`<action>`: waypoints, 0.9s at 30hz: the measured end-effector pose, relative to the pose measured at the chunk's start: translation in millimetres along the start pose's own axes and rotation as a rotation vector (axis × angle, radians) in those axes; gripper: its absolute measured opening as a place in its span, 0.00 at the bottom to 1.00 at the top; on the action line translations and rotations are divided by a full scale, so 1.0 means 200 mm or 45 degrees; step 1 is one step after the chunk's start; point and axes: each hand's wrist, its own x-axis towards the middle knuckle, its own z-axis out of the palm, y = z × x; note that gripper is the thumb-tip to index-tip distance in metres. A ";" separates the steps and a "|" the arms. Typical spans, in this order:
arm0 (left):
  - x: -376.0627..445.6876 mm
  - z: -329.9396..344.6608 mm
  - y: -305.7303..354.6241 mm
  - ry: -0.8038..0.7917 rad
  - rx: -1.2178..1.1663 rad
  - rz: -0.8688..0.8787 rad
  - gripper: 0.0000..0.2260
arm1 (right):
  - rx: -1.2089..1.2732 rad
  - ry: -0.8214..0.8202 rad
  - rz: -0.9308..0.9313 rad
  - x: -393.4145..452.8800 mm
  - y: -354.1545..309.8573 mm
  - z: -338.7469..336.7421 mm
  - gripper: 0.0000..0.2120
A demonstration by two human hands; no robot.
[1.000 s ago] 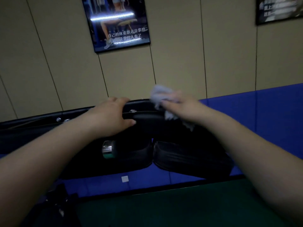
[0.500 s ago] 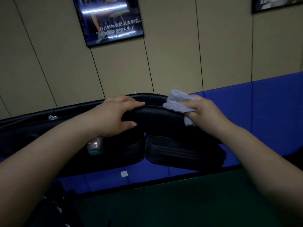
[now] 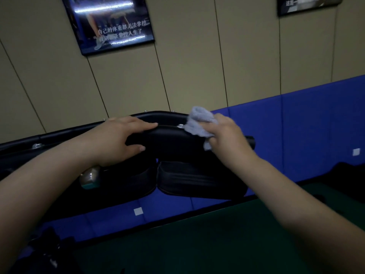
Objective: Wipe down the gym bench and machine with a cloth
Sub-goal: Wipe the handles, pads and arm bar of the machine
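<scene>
Wiping is the step in hand, by my reading: the right hand [image 3: 225,133] clutches a bunched pale grey cloth [image 3: 199,123], fingers curled round it, and presses it against the upper right part of a black padded bar [image 3: 173,138] on the machine. The left hand [image 3: 120,139] grasps that same pad further left, fingers laid over its top edge and thumb hooked underneath, which looks like steadying it against the rubbing. Part of the cloth sticks up above the right hand and a small corner hangs below it. Just behind the pad runs a black frame rail [image 3: 59,135] with small bolts, stretching off to the left. Below the pad sit two more black cushions [image 3: 197,178] side by side, with a metal knob [image 3: 89,177] near the left forearm. Behind everything stands a beige panelled wall with a framed poster [image 3: 110,22] up on the left and blue padding [image 3: 296,123] along its lower part; green floor lies near. How much of the machine is already clean cannot be told in this dim light. The next move probably calls for sliding the cloth leftward along the pad toward the steadying hand, which would then need to shift out of the way, before going down to the lower cushions.
</scene>
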 end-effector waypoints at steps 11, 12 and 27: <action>0.01 0.00 0.02 -0.022 0.077 0.001 0.31 | 0.284 0.158 -0.020 -0.18 -0.24 -0.03 0.12; 0.01 0.00 0.02 -0.015 0.067 0.003 0.30 | 0.255 0.105 -0.100 -0.20 -0.30 0.03 0.13; 0.02 0.03 -0.05 -0.016 0.003 0.007 0.31 | 0.036 -0.151 0.349 -0.45 0.13 -0.05 0.11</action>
